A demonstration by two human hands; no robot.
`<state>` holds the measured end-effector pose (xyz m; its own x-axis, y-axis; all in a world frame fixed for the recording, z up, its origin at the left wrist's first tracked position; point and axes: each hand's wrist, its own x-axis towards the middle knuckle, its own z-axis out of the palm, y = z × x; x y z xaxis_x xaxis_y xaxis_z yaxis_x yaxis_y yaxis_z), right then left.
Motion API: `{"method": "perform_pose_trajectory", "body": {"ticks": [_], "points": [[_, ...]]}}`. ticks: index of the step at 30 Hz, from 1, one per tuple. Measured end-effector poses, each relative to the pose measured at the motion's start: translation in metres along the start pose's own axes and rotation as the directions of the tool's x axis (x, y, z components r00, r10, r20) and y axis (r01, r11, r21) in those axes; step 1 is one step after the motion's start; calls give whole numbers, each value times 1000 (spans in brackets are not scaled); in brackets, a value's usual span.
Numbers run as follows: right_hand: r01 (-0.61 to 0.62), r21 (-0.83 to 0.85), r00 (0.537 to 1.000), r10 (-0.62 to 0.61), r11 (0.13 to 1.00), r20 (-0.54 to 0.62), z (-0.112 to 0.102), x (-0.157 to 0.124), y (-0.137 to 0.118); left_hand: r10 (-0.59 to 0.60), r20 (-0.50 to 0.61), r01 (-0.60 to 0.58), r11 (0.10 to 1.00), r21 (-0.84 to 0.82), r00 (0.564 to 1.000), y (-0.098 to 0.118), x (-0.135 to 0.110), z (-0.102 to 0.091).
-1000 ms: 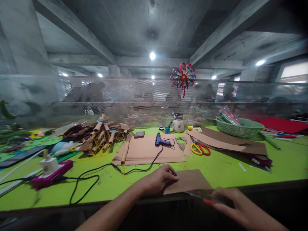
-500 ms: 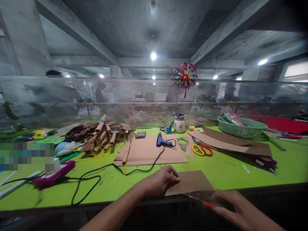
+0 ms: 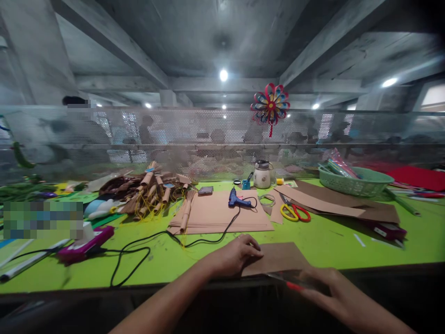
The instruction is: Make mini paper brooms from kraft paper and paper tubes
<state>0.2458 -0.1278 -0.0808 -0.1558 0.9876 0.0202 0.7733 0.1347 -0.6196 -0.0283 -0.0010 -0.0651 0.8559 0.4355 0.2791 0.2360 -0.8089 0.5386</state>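
Observation:
A brown paper sheet (image 3: 281, 257) lies at the table's front edge. My left hand (image 3: 245, 253) holds its left end, fingers curled and thumb against the paper. At the sheet's near edge, my right hand (image 3: 323, 287) is closed around a pointed metal blade with a red handle (image 3: 295, 286). The blade points left along the paper's edge; blur and my fingers hide its exact kind. Behind the sheet lies a stack of tan paper (image 3: 208, 213), with a blue glue gun (image 3: 239, 199) on top. Scissors with yellow and red handles (image 3: 295, 212) rest to its right.
A black cord (image 3: 139, 250) loops across the table beside a purple power strip (image 3: 86, 243). Bundled brown paper rolls with yellow string (image 3: 153, 195) are piled at left. A green basket (image 3: 358, 183) and a white jug (image 3: 262, 176) stand behind; a perforated screen (image 3: 194, 139) runs across.
The view has shifted slightly. Both hands keep nearly the same places on the paper. The red-handled blade in my right hand shows only a slight change of angle.

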Motion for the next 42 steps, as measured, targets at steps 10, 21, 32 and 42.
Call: {"method": "perform_pose_trajectory", "body": {"ticks": [10, 21, 32, 42], "points": [[67, 11, 996, -67, 998, 58, -12, -2, -17, -11, 26, 11, 1000, 3, 1000, 6, 4, -9], [85, 1, 995, -85, 996, 50, -17, -2, -24, -42, 93, 33, 995, 96, 995, -7, -15, -42], [126, -39, 992, -126, 991, -7, -10, 2, -35, 0, 35, -4, 994, 113, 999, -5, -37, -36], [169, -30, 985, -167, 985, 42, -8, -4, -33, -17, 32, 16, 999, 52, 999, -7, -38, -36]]}}
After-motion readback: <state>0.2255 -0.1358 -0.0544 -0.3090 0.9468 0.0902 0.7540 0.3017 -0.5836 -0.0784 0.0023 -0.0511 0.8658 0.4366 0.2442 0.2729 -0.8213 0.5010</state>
